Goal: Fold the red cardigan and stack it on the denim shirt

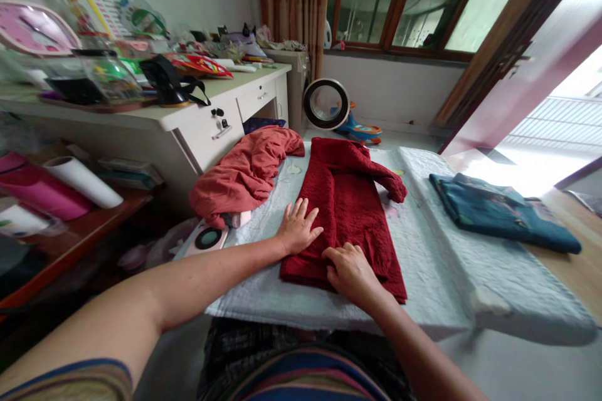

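Note:
A dark red garment lies folded lengthwise on a pale padded mat, one sleeve flopped out to the right. My left hand rests flat, fingers spread, on the garment's left edge near its bottom. My right hand presses on the lower middle of the same garment, its fingers curled into the cloth. A rust-orange cloth sits bunched at the mat's far left corner. A dark teal folded garment lies on the right part of the mat.
A white desk with drawers, piled with clutter and a pink clock, stands at the left. A round fan and a toy sit on the floor by the window wall. A white round-lensed device lies by the mat's left edge.

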A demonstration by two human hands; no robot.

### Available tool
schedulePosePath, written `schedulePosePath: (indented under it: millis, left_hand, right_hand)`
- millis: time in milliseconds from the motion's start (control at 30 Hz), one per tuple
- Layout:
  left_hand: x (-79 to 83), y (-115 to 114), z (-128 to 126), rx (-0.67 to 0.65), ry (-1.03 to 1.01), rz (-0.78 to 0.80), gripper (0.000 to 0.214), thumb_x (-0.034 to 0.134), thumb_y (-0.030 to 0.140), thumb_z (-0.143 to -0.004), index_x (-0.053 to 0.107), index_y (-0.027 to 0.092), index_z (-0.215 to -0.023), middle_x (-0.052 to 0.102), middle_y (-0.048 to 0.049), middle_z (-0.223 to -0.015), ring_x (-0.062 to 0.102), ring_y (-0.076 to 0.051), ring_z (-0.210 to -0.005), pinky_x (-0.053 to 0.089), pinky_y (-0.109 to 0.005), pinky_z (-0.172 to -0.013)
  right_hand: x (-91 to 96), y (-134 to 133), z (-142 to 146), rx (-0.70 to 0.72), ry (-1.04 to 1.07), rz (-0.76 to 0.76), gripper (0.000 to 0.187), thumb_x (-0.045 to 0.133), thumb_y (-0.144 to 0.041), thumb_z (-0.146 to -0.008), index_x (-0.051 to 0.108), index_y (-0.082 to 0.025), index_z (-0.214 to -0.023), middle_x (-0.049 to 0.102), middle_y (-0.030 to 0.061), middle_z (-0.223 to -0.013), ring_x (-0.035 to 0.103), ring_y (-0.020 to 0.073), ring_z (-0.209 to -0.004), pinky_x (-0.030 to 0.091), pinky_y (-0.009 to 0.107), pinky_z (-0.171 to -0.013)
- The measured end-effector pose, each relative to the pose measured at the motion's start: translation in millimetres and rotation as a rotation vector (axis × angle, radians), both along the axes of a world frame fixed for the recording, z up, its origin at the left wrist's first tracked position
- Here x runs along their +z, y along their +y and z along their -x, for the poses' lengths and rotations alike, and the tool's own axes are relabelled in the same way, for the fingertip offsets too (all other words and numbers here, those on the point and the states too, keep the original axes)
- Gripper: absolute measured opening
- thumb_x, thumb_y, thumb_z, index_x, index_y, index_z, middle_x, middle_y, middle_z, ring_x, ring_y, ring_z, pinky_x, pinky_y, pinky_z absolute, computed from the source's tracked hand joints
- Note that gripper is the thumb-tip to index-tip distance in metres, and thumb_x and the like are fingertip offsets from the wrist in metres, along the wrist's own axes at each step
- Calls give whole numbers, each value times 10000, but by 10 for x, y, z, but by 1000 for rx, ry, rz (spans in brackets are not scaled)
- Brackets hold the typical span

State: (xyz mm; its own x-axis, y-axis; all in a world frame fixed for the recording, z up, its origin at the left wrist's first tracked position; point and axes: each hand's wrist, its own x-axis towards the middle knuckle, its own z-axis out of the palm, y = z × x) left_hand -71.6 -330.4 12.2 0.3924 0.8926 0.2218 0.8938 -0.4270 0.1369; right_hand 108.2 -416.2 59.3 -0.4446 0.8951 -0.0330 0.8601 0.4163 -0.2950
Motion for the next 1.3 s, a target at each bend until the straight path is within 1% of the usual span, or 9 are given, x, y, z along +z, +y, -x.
schedulePosePath:
  millis: [200,367,467,600,700,800,933,1133,1300]
  left_hand:
    - [43,-62,104,-263,75,85,620,395,567,-938,420,199,-1436,305,-131,-1562,222,-267,-1456,147,-461,-1180]
    - [34,-129,124,-260,91,98,774,409,685,-873,356,203,-1475,235,-153,-1585,169,-316,-1466,150,-506,-1169]
    - [38,-170,104,-249,81,66,765,441,668,-868,378,193,-1464,251,-163,-1577,178,-335,-1460,143,-521,-1170]
    - [58,-217,104,-260,49,22,712,538,583,-854,401,210,-1446,303,-139,-1559,219,-329,-1446,154,-526,-1171]
    - [64,-243,113,-293,38,-1,617,547,502,-875,437,226,-1416,352,-113,-1538,246,-308,-1439,156,-520,-1176]
    - [71,-262,117,-355,39,13,539,530,433,-904,460,212,-1391,393,-107,-1515,264,-282,-1436,192,-485,-1175]
    - [123,-307,100,-374,54,111,709,500,603,-877,404,178,-1437,338,-146,-1543,200,-325,-1455,217,-509,-1159]
    - [156,-402,38,-318,82,197,946,432,769,-799,231,196,-1524,169,-155,-1601,70,-363,-1473,154,-567,-1157]
    - [177,-396,26,-308,53,170,920,486,752,-785,290,216,-1507,256,-141,-1579,154,-372,-1456,188,-560,-1151]
  right_hand:
    - [49,47,-41,53,32,49,318,525,-114,-783,677,-208,-1046,719,58,-889,594,216,-861,387,306,-810]
    - [193,131,-118,168,49,105,289,541,-126,-783,693,-196,-1019,722,63,-900,616,213,-877,414,290,-795]
    - [337,333,-150,290,104,118,239,534,-157,-831,702,-201,-995,716,57,-965,632,191,-900,430,274,-827]
    - [415,796,-96,186,121,-46,299,415,-150,-920,687,-189,-1038,694,80,-1054,625,188,-979,434,292,-897]
    - [345,1193,15,162,124,-151,345,409,-153,-933,616,-171,-1208,627,106,-1248,559,197,-1170,398,310,-1003]
    - [223,1557,127,137,93,-239,413,400,-186,-951,505,-133,-1347,474,132,-1447,384,230,-1365,317,374,-1102]
    - [10,1907,189,105,36,-225,459,427,-276,-966,440,-152,-1408,388,125,-1516,301,246,-1418,253,433,-1139]
    - [-329,2064,136,89,-23,-157,502,410,-402,-975,428,-181,-1425,347,109,-1543,251,257,-1440,201,502,-1152]
    - [-400,2059,130,78,4,-170,508,421,-411,-968,426,-200,-1430,344,104,-1544,240,245,-1443,181,499,-1160]
